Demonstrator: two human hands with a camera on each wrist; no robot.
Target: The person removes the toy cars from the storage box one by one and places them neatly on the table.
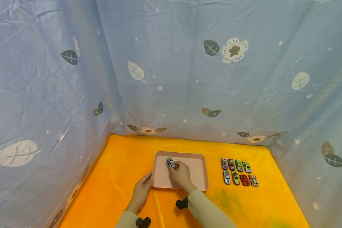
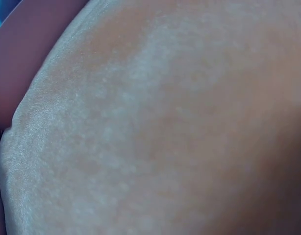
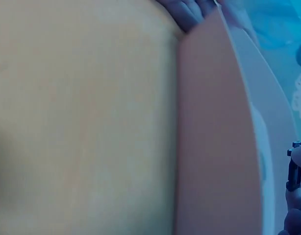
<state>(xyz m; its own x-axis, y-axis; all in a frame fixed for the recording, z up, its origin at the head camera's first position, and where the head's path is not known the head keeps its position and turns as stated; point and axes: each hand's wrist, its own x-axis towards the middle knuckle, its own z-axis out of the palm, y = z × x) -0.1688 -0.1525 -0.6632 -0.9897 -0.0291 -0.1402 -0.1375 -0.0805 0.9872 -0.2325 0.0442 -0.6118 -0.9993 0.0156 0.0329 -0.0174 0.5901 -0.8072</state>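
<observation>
A silver-white toy car (image 1: pixel 170 162) with dark windows is pinched between the fingers of my right hand (image 1: pixel 182 174), over the left part of a pale pink tray (image 1: pixel 194 177). At the right edge of the right wrist view, fingertips (image 3: pixel 300 155) press on the car's dark underside. My left hand (image 1: pixel 141 191) holds the tray by its near left corner. In the right wrist view its fingers (image 3: pixel 187 14) curl at that corner beside the tall wall. Skin fills most of the left wrist view, with the tray wall (image 2: pixel 23 54) at upper left.
Two rows of small toy cars (image 1: pixel 235 178) stand on the orange cloth (image 1: pixel 125 155) right of the tray, in several colours. Blue-grey curtains (image 1: pixel 174 63) printed with leaves and flowers enclose the back and sides. Black wrist cameras (image 1: pixel 182 203) sit at both sleeves.
</observation>
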